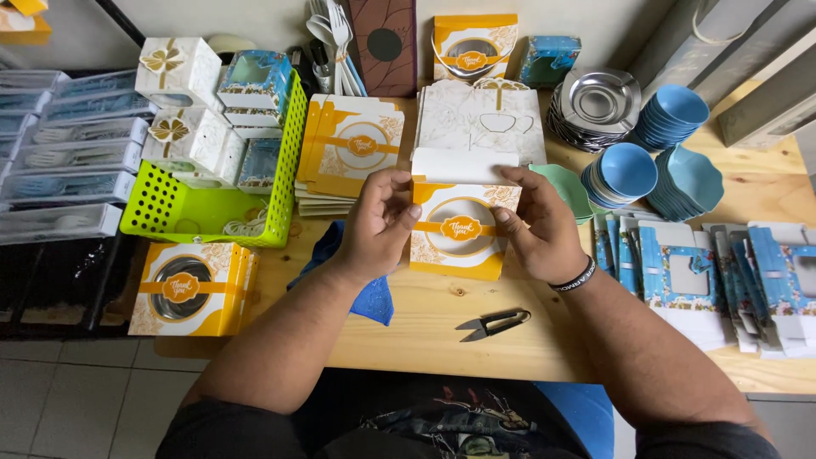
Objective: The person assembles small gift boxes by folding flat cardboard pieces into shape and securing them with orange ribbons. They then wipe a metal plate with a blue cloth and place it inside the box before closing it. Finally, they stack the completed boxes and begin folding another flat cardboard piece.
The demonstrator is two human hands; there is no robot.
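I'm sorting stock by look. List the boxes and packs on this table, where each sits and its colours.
Orange-and-white box: centre, between left hand and right hand, round window.
Flat orange boxes: stacked behind.
Finished orange box: front left.
White gift boxes: above green basket.
Blue flat boxes: right, fanned.

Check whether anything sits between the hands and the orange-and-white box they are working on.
Nothing visible does. The left hand and the right hand already grip the orange-and-white box by its two sides, above the wooden table. The snips and the blue cloth lie nearer the person, clear of the grip.
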